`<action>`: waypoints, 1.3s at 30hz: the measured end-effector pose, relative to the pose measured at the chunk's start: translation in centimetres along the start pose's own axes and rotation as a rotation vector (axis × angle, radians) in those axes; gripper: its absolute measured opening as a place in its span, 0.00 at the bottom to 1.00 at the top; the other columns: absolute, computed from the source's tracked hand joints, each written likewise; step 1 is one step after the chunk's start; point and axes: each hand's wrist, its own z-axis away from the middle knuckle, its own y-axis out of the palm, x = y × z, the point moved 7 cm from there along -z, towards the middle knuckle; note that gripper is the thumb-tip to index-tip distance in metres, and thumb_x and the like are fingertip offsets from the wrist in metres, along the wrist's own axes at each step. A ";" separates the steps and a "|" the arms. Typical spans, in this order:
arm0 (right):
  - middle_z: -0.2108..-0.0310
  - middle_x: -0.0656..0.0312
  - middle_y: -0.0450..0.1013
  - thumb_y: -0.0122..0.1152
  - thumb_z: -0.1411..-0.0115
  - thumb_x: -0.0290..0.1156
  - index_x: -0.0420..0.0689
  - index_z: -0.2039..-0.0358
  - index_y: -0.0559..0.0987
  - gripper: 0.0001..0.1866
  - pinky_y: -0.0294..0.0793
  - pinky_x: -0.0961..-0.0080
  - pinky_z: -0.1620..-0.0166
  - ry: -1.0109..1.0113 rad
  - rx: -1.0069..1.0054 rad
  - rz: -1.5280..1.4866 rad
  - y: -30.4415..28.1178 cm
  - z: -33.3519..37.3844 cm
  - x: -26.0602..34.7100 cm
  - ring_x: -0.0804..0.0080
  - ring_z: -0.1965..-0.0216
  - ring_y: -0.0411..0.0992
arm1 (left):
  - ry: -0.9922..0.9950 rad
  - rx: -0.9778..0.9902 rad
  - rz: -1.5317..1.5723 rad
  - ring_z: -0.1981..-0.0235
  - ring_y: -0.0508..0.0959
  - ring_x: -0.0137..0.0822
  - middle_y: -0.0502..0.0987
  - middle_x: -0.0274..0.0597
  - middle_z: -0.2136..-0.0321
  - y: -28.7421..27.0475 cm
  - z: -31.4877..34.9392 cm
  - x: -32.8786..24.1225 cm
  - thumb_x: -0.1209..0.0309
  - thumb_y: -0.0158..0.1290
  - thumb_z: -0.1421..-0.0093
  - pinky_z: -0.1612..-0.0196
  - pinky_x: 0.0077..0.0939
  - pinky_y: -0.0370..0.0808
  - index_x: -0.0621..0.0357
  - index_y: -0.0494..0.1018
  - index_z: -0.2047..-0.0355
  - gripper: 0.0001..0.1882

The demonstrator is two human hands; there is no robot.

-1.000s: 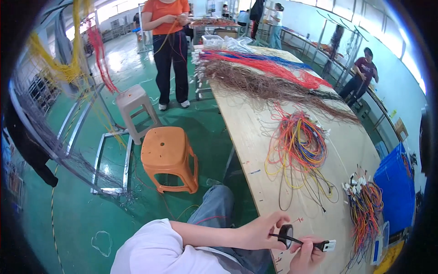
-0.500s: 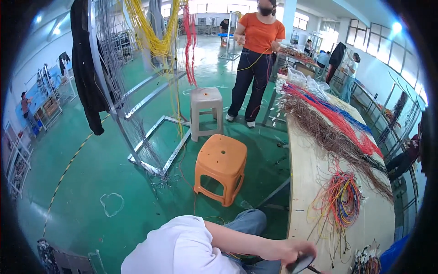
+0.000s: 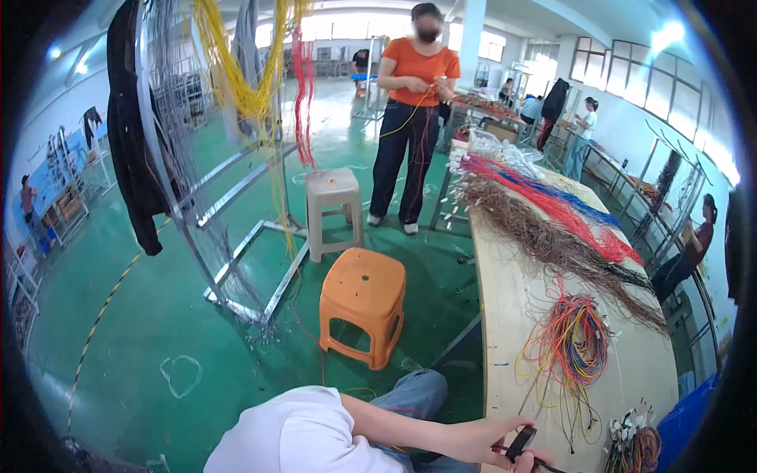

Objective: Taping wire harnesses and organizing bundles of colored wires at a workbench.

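My left arm, in a white sleeve, reaches right to the near edge of the wooden table. My left hand (image 3: 495, 443) is closed around a small black piece (image 3: 520, 443), which looks like a roll of tape seen edge-on. A thin dark strand runs from it toward the lower edge. A bit of skin beside the strand may be fingers of my right hand; the lower edge cuts it off, so I cannot tell. Just beyond lies a coiled bundle of red, yellow and blue wires (image 3: 579, 347). To its lower right is another wire bundle with white connectors (image 3: 635, 441).
Long brown, red and blue wires (image 3: 544, 213) lie across the wooden table (image 3: 505, 315). An orange stool (image 3: 364, 288) and a grey stool (image 3: 333, 185) stand left. A metal rack (image 3: 213, 213) holds hanging wires. A co-worker in orange (image 3: 418, 75) stands beyond, handling yellow wire.
My view has turned, so the scene sits further left. The black piece in my left hand has turned from its round face to its edge. The co-worker's hands have come together.
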 end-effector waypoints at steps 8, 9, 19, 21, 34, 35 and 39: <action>0.82 0.60 0.66 0.49 0.44 0.29 0.38 0.77 0.68 0.08 0.61 0.83 0.78 -0.143 -0.074 -0.213 -0.6 1.4 1.0 0.76 0.82 0.62 | -0.642 -0.011 1.178 0.88 0.60 0.18 0.64 0.28 0.81 1.5 0.7 3.4 0.66 0.52 0.51 0.89 0.11 0.48 0.53 0.61 0.60 0.19; 0.84 0.60 0.65 0.48 0.44 0.28 0.39 0.80 0.66 0.09 0.59 0.84 0.80 -0.101 -0.120 -0.331 -0.8 1.5 2.6 0.78 0.85 0.60 | -0.409 0.078 1.138 0.83 0.63 0.19 0.65 0.29 0.76 0.5 0.6 1.6 0.62 0.51 0.50 0.85 0.11 0.53 0.56 0.62 0.60 0.19; 0.83 0.62 0.64 0.47 0.44 0.28 0.39 0.76 0.67 0.07 0.59 0.85 0.78 0.002 -0.241 -0.303 -1.7 1.4 0.6 0.79 0.83 0.60 | -0.254 -0.001 0.130 0.80 0.63 0.25 0.63 0.33 0.74 0.9 0.2 1.2 0.73 0.57 0.54 0.77 0.18 0.63 0.52 0.49 0.48 0.36; 0.84 0.62 0.64 0.47 0.44 0.28 0.39 0.77 0.67 0.07 0.58 0.85 0.79 -0.127 -0.185 -0.339 -1.2 1.0 0.8 0.80 0.83 0.59 | -0.321 0.104 0.416 0.82 0.62 0.23 0.64 0.31 0.75 0.9 0.4 0.9 0.75 0.54 0.53 0.81 0.15 0.59 0.54 0.49 0.48 0.34; 0.85 0.64 0.64 0.49 0.45 0.25 0.42 0.80 0.67 0.07 0.57 0.87 0.83 0.299 -0.258 -0.570 -2.1 1.6 1.3 0.82 0.86 0.59 | -0.201 0.268 0.654 0.74 0.60 0.21 0.60 0.31 0.69 1.2 2.6 -0.7 0.58 0.67 0.71 0.75 0.13 0.58 0.57 0.58 0.56 0.42; 0.84 0.64 0.65 0.49 0.45 0.25 0.41 0.80 0.68 0.07 0.57 0.87 0.82 0.292 -0.201 -0.496 -2.0 1.9 1.3 0.82 0.85 0.60 | -0.135 0.055 0.537 0.76 0.60 0.20 0.60 0.32 0.69 0.6 2.2 -1.0 0.60 0.65 0.67 0.78 0.12 0.58 0.56 0.58 0.54 0.40; 0.81 0.62 0.64 0.46 0.48 0.21 0.42 0.77 0.65 0.03 0.59 0.86 0.85 0.084 -0.246 -0.597 -1.4 1.4 2.1 0.81 0.86 0.60 | -0.369 -0.007 0.177 0.62 0.69 0.30 0.67 0.44 0.64 -0.2 0.2 -0.9 0.76 0.56 0.56 0.62 0.23 0.72 0.61 0.54 0.52 0.31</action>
